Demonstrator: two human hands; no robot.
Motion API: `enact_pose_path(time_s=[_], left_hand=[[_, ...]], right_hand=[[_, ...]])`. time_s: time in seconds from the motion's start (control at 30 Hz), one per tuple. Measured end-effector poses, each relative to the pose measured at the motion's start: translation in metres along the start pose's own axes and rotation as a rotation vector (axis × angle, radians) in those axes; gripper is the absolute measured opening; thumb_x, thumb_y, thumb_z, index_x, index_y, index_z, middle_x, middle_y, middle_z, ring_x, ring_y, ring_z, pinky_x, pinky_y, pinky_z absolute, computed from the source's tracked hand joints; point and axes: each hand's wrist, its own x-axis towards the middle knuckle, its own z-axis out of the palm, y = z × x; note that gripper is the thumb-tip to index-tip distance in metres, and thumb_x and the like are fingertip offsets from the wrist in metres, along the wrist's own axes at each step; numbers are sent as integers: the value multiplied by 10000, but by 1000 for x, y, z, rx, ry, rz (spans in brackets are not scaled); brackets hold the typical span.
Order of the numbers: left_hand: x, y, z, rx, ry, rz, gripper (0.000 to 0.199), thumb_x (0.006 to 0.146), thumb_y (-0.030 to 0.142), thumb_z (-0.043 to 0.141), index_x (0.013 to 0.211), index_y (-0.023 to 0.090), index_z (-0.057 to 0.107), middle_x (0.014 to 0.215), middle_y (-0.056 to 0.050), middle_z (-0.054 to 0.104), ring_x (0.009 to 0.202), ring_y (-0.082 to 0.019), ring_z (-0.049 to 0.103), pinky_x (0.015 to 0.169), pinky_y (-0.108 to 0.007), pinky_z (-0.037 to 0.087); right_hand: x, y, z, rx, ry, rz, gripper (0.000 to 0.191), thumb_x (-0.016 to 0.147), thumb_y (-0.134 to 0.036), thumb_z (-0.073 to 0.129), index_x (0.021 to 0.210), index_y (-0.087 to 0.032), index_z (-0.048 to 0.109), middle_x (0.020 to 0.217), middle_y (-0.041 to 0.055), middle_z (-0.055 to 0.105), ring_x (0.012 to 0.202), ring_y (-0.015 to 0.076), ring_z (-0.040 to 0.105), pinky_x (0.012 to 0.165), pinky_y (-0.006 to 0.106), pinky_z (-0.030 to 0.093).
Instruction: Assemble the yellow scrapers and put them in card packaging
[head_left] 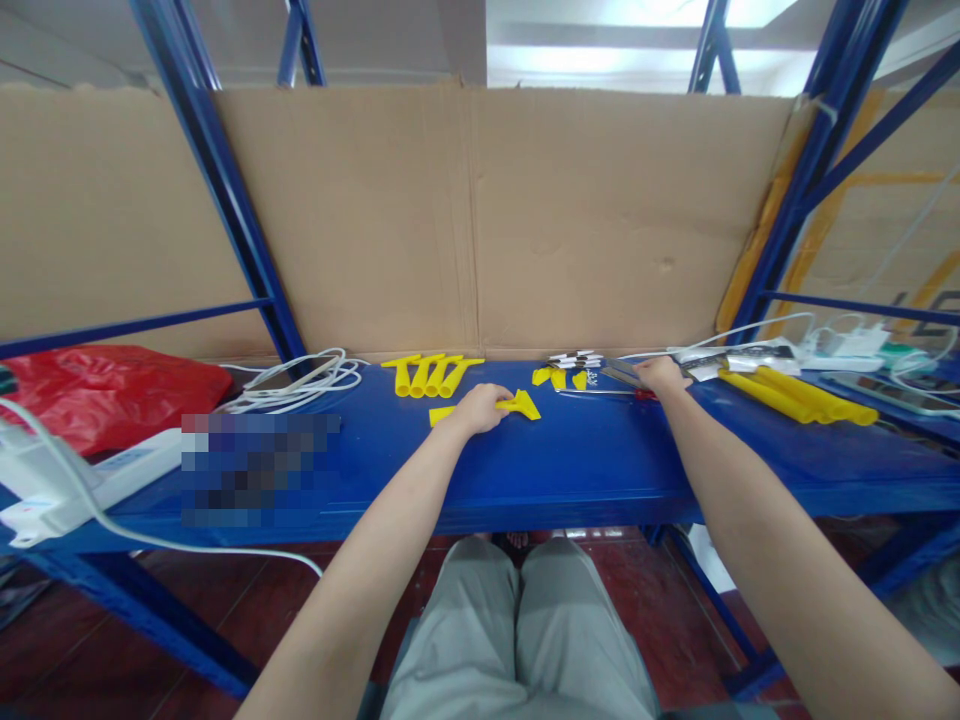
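My left hand (pixel 484 408) is closed around a yellow tool (pixel 525 405) with a flared head, which lies across the blue shelf (pixel 570 460). Farther right, my right hand (pixel 661 376) reaches down among metal tools (pixel 621 373); what its fingers hold, if anything, is hidden. A screwdriver with a thin shaft (pixel 596 392) and red handle lies just beside that hand. Between my hands are small yellow pieces (pixel 559 379) and a stack of black-and-white items (pixel 576 359). Several similar yellow tools (pixel 429 377) stand in a row behind my left hand.
Yellow tubes (pixel 799 397) lie at the right, near white chargers (pixel 844 340) and a flat device (pixel 900 393). Coiled white cable (pixel 300 385), a red bag (pixel 112 395) and a power strip (pixel 135 470) occupy the left. Cardboard (pixel 480 220) backs the shelf between blue posts.
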Motion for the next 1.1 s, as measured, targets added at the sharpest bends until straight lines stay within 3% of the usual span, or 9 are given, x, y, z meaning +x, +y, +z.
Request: enact_pose_path(time_s=[0.1,0.3,0.43,0.5,0.63,0.73,0.83,1.1], left_hand=[[0,0,0,0,3,5,349,836,182,625,1175,214,700,1258,-44,668,1194,-223,599,1026,-264,426],[1,-2,2,14,6,20,354,846,179,598,1186,201,695,1272,-49,660,1194,-214,597,1027,-253,419],[2,-4,4,30,18,38,339,868,213,577,1186,194,692,1275,-50,658,1191,-213,596,1026,-260,421],[2,-3,4,39,17,49,332,871,243,580,1180,197,693,1261,-50,667,1185,-216,601,1018,-261,430],[2,-1,4,51,4,62,358,851,239,614,1194,163,683,1250,-76,671,1176,-228,606,1000,-262,444],[2,0,4,47,10,53,350,843,207,619,1184,169,688,1232,-76,681,1150,-230,621,990,-269,452],[2,1,4,41,49,43,338,833,188,629,1164,189,697,1228,-68,683,1154,-230,619,994,-271,449],[3,1,4,-3,149,29,352,834,162,641,1185,167,674,1170,-90,689,1071,-214,647,945,-272,484]], right_hand=[[-9,-8,-5,67,37,128,194,797,-275,592,868,-236,769,1013,113,720,1087,343,601,1001,572,380],[-21,-15,-15,201,55,72,281,843,-253,539,1003,-186,759,1086,135,709,1098,300,616,952,395,467],[-28,-29,-18,285,73,37,272,829,-215,521,954,-128,746,968,156,726,994,279,651,889,335,476],[-33,-42,-17,330,71,-6,233,810,-205,518,857,-127,732,835,118,716,884,243,654,800,286,478],[-50,-76,-15,564,-27,-175,202,749,-202,522,560,-154,575,522,-6,504,588,145,505,575,248,376],[-68,-103,-14,680,-84,-262,210,715,-199,523,507,-171,504,484,-44,403,529,105,398,522,241,294],[-88,-119,-9,733,-174,-257,199,707,-182,508,509,-172,496,487,-51,393,500,89,359,503,237,263],[-113,-113,3,627,-392,-273,242,730,-130,530,494,-169,491,424,-55,403,445,73,363,461,209,261]])
